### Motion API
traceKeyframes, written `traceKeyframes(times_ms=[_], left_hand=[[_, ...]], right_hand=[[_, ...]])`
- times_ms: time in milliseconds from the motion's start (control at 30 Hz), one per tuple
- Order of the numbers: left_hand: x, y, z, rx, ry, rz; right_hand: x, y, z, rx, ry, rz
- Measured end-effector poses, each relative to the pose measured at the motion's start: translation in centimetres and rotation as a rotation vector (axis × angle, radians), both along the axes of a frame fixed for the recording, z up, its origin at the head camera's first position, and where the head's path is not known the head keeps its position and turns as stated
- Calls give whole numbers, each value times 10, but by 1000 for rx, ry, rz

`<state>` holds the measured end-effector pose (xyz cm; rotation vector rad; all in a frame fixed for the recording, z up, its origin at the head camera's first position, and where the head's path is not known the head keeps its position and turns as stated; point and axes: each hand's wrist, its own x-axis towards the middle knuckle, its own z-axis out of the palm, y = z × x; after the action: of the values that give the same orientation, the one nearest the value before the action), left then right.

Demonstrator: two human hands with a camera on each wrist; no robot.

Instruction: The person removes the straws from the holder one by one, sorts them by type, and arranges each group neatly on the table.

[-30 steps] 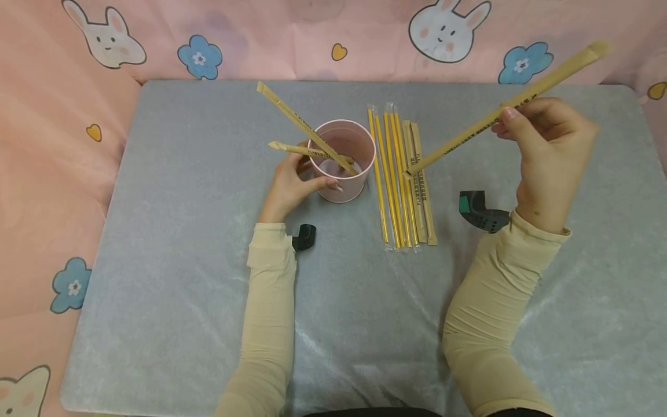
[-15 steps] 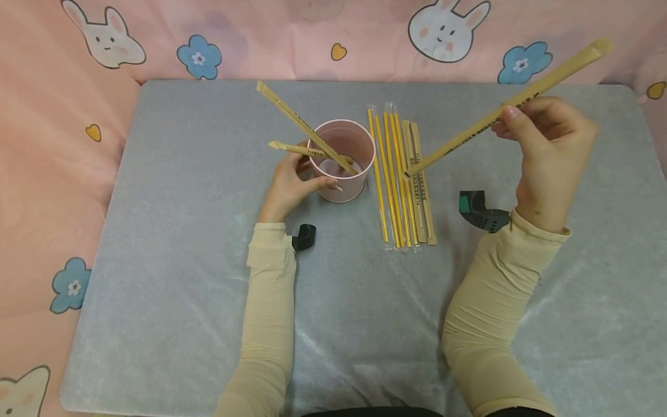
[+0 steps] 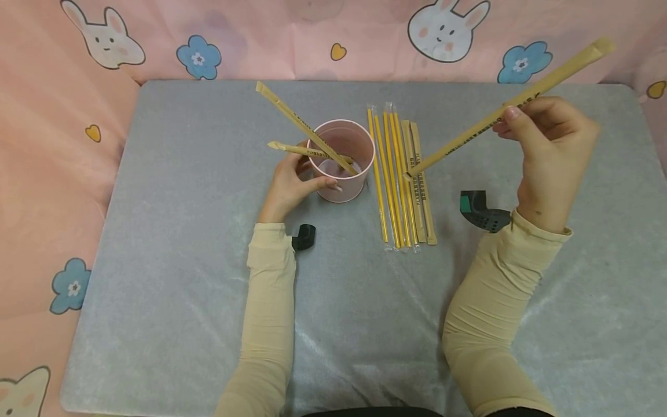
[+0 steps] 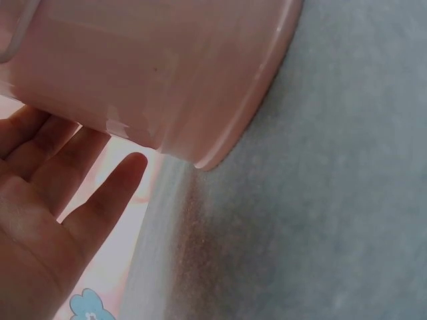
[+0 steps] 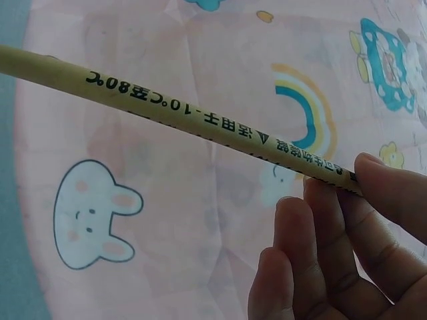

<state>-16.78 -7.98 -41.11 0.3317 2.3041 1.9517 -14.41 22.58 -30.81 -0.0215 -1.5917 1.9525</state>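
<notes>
My left hand (image 3: 290, 184) holds a pink cup (image 3: 348, 188) by its left side, thumb near the front rim and the other fingers partly hidden behind it. In the left wrist view, fingers lie along the wall of the cup (image 4: 153, 73), whose base meets the cloth. Two paper-wrapped straws (image 3: 292, 116) lean out of the cup to the left. Up at the right, my right hand (image 3: 554, 150) pinches another paper-wrapped straw (image 3: 469, 134) between thumb and fingers. It slants down to the left, and dark print shows on the straw (image 5: 167, 110) in the right wrist view.
Right of the cup, several yellow straws (image 3: 391, 179) in clear wrap lie side by side, with two paper-wrapped straws (image 3: 423, 197) beside them. Grey cloth (image 3: 182, 231) covers the table. A pink patterned curtain (image 3: 292, 40) hangs behind. Black cameras (image 3: 479, 211) sit at both wrists.
The straw in my right hand has turned slightly about its length, so its print shows differently. That hand has shifted very slightly right; the left hand and cup stay put.
</notes>
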Motion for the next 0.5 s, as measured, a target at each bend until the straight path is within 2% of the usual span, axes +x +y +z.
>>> traceKeyframes(times_ms=[267,500], left_hand=[[0,0,1,-2,-10,3],[0,0,1,3,-5,1]], right_hand=[[0,3,-2,36,14,-30],[2,6,0,11,-7,-61]])
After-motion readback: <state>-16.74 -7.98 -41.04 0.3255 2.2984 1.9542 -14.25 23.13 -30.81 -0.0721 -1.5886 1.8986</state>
